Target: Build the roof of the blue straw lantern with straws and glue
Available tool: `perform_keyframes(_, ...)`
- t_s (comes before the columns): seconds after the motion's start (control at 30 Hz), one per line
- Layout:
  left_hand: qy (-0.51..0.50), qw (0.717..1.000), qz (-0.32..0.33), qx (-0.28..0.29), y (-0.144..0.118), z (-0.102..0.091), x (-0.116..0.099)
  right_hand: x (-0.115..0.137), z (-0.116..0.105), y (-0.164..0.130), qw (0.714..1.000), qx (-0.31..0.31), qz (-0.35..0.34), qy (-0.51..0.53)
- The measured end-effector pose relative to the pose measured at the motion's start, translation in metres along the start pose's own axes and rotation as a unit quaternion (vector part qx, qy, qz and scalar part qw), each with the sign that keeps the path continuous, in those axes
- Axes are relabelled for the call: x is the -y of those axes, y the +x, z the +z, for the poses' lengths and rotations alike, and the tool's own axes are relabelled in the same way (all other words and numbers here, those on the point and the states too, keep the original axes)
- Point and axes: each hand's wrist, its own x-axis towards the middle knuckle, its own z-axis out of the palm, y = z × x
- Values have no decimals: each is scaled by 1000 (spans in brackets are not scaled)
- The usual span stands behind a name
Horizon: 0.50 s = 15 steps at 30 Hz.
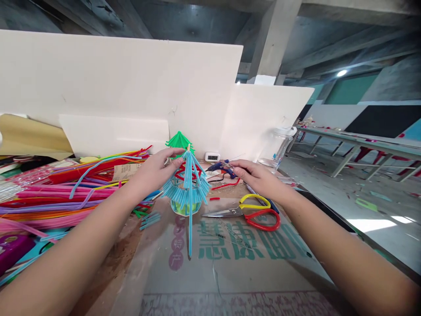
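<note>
My left hand (154, 171) pinches the top of a small pavilion-like model made of blue drinking straws (187, 186), which stands on a cardboard sheet (230, 259). One long blue straw (190, 228) hangs from the model toward me. My right hand (258, 175) reaches to a blue hot glue gun (221, 167) lying behind the model, fingers on its handle. A finished green straw model (179, 140) stands farther back.
A heap of coloured straws and pipe cleaners (66, 193) fills the left. Scissors with yellow and red handles (250, 213) lie right of the model. A clear jar (278, 145) and a small digital clock (212, 156) stand by white boards (131, 79).
</note>
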Motion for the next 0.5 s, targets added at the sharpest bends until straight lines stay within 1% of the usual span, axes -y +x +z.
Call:
perform_keyframes(0.1,-27,1000,11,7,0,2,-1,32,4,9,997,-40,-67,-3)
perform_keyframes(0.2,-37,999,8,16,1,3,0,49,14,21,985,-66,-153,-47)
perform_keyframes(0.27,-39,999,9,20,2,3,2,50,21,27,978,-69,-182,-71)
perform_keyframes(0.37,-52,998,22,24,3,5,7,44,28,29,977,-66,-185,-81)
perform_keyframes(0.5,-66,997,33,22,5,8,14,38,33,23,977,-58,-183,-90)
